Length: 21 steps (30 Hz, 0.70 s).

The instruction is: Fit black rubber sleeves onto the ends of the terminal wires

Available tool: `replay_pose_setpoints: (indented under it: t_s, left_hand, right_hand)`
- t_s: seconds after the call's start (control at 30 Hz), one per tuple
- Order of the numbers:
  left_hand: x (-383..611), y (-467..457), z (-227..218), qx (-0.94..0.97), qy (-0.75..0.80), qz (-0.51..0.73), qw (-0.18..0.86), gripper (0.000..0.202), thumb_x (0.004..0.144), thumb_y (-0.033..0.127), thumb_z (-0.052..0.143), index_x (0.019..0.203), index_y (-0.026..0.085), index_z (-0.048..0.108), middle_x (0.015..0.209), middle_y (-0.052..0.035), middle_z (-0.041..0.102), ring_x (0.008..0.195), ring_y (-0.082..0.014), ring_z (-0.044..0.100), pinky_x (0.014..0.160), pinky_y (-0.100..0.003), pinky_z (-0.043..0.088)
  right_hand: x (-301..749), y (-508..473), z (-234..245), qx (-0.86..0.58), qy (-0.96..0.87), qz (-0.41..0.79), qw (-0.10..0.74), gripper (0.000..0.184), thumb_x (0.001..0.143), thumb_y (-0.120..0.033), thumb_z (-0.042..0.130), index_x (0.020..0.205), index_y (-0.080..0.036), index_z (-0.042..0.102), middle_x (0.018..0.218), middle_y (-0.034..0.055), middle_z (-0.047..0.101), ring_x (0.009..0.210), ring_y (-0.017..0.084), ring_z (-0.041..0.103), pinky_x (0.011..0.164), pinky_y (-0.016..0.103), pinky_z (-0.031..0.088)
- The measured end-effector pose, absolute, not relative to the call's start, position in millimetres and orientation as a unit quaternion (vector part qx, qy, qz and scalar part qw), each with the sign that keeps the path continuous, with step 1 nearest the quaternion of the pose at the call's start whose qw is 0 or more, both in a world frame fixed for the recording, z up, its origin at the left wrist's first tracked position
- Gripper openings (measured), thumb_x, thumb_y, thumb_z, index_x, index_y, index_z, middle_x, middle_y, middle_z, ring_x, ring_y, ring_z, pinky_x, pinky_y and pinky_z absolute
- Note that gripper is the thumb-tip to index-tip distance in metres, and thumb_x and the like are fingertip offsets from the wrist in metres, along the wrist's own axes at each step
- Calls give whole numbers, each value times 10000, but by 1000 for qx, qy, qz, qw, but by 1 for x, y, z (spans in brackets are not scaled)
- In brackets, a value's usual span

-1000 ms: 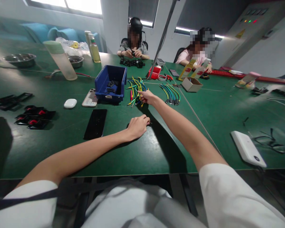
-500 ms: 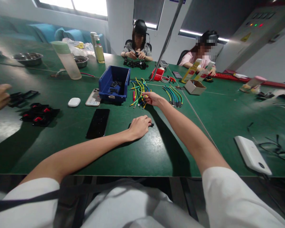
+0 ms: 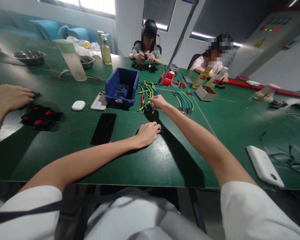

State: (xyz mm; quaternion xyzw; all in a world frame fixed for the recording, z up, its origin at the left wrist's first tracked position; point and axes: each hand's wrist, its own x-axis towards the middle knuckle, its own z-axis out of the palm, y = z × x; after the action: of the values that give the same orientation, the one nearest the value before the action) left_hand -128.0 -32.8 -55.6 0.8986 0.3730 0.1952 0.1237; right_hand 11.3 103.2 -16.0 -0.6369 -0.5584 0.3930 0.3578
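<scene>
My right hand [image 3: 160,102] reaches to a loose pile of short yellow, green and blue cables [image 3: 148,90]. Its fingers are pinched at the pile's right side, seemingly on one cable; their tips partly blend into the strands. Closer to me, my left hand [image 3: 148,133] rests on the green table with its fingers curled over a dark, flat object, almost all of it covered by the hand. Right of the pile lies a neater row of similar cables [image 3: 183,101] with dark ends. A blue bin [image 3: 121,101] holding several small black parts stands left of the pile.
A black phone [image 3: 103,129], a phone in a pale case [image 3: 99,101] and a white earbud case [image 3: 78,105] lie at left. Another person's hand [image 3: 12,96] is beside black-and-red parts [image 3: 41,118]. A white power bank [image 3: 265,165] and glasses [image 3: 287,158] lie right. Two people sit opposite.
My right hand has shifted slightly at the cable pile. The left hand stays nearly in place, now covering more of the dark object. At far left, the other person's hand has moved further in.
</scene>
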Motion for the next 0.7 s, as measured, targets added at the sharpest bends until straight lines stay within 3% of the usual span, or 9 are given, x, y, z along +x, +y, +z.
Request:
replay_pose_setpoints:
  t_s: [0.4,0.7]
  left_hand:
    - [-129,-35,-52,901,371,191,120,186,948,267,483,985,249,664,976,-10,653,875,-199,644,660,-290,433]
    - [-129,-34,-50,900,375,179,131,205,959,286,471,1070,252,640,1026,-16,652,883,-208,658,683,-290,455]
  right_hand:
    - [36,99,15,-574,-520,467,428,78,837,-171,555,767,-144,576,504,-72,372,387,41,285,351,162,205]
    - [39,113,32,-537,-479,529,449,147,937,-194,463,837,-141,556,526,-81,337,384,38,229,338,159,155]
